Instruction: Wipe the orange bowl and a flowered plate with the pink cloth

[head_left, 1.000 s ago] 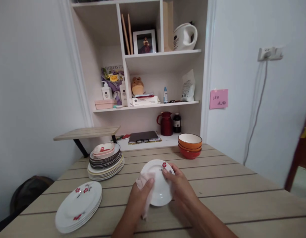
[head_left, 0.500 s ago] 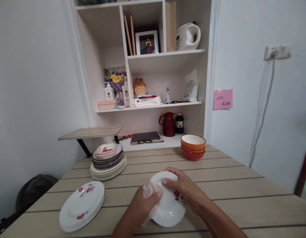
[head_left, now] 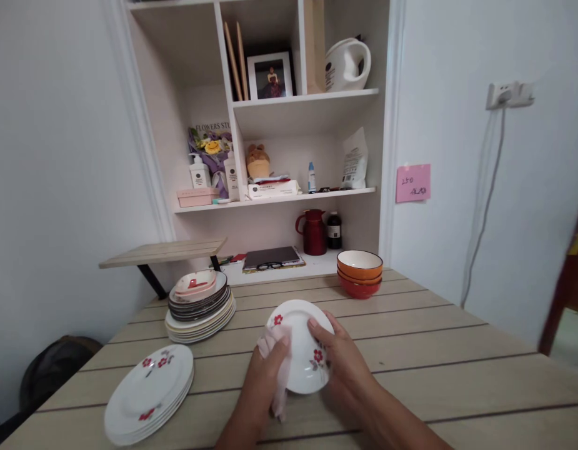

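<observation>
A white plate with red flowers (head_left: 300, 369) is held tilted above the table between my two hands. My right hand (head_left: 347, 359) grips its right edge, thumb on the face and fingers behind. Bunched in my left hand (head_left: 267, 375) is a pale pink cloth (head_left: 283, 372), pressed over the plate's left edge with the thumb on top. The cloth's lower end hangs below the plate. To the left of my hands lies a stack of matching flowered plates (head_left: 148, 400).
Farther back on the wooden table (head_left: 410, 337) stand a taller stack of plates and small dishes (head_left: 199, 309) and several nested orange and red bowls (head_left: 358, 275). A raised wooden stand (head_left: 162, 252) is at the back left. Behind are a red jug (head_left: 314, 234) and a closed laptop (head_left: 272, 257).
The plate has turned and risen slightly, so flowers on its upper left now show. The cloth in my left hand has shifted along the edge. The view has moved slightly.
</observation>
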Demonstrator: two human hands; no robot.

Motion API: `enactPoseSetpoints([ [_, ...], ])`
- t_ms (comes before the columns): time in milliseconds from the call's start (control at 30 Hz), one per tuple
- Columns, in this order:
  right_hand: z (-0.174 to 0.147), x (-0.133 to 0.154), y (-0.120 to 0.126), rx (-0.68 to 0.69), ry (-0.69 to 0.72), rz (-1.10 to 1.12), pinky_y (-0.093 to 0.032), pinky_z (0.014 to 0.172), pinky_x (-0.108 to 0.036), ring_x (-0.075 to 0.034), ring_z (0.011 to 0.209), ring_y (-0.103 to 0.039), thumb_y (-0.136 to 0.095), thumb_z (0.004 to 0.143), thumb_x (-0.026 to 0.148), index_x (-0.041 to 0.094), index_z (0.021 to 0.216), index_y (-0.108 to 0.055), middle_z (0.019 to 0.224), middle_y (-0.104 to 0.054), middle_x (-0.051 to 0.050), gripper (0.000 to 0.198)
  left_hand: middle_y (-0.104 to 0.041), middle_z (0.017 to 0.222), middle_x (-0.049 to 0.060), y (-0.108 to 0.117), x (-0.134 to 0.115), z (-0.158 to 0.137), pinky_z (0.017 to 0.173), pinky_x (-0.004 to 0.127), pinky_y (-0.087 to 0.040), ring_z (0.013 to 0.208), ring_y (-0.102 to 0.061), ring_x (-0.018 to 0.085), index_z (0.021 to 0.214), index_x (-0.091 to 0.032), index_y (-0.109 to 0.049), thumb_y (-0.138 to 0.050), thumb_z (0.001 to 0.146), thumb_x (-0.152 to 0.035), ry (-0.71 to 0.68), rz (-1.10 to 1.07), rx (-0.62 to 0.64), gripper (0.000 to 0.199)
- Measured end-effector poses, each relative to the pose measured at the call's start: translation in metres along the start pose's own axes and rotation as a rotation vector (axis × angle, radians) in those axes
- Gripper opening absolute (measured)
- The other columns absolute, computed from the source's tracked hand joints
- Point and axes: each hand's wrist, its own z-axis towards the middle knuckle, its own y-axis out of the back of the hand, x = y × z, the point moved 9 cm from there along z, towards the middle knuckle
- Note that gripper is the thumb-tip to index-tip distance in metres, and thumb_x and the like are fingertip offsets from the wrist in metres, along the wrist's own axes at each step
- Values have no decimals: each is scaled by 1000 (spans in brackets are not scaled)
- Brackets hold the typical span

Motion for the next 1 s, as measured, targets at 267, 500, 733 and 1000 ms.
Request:
enactPoseSetpoints([
  [267,5,-4,0,48,-112,12,-56,65,-34,-24,68,-72,-95,61,33,21,106,-69,79,-78,-3,53,-82,100,15,-4,-12,-7,90,40,-60,96,-77,34,117,-12,-75,-94,57,-59,-18,-6,-1,79],
  [500,-9,29,-12,328,-135,-370,-43,52,-25,-16,57,-62,-92,64,40,21,90,-66,73,-73,-1,41,-79,83,13,-16,-15,-17,73,34,-57,79,-74,29,93,-11,-79,-90,61,-66,21,200,252,64],
  [733,-8,15,-12,193,-86,-225,-46,54,-28,-17,55,-62,-96,58,43,20,89,-65,69,-72,-1,49,-81,90,13,-6,-25,-14,75,33,-58,81,-76,28,106,-12,-76,-92,61,-59,-73,101,63,68],
  [1000,-5,-3,-11,74,-22,14,-54,59,-31,-20,61,-67,-98,57,40,22,97,-64,76,-76,-1,56,-82,98,11,-6,-18,-15,77,36,-63,89,-79,30,123,-15,-68,-92,65,-49,42,-121,-39,71],
])
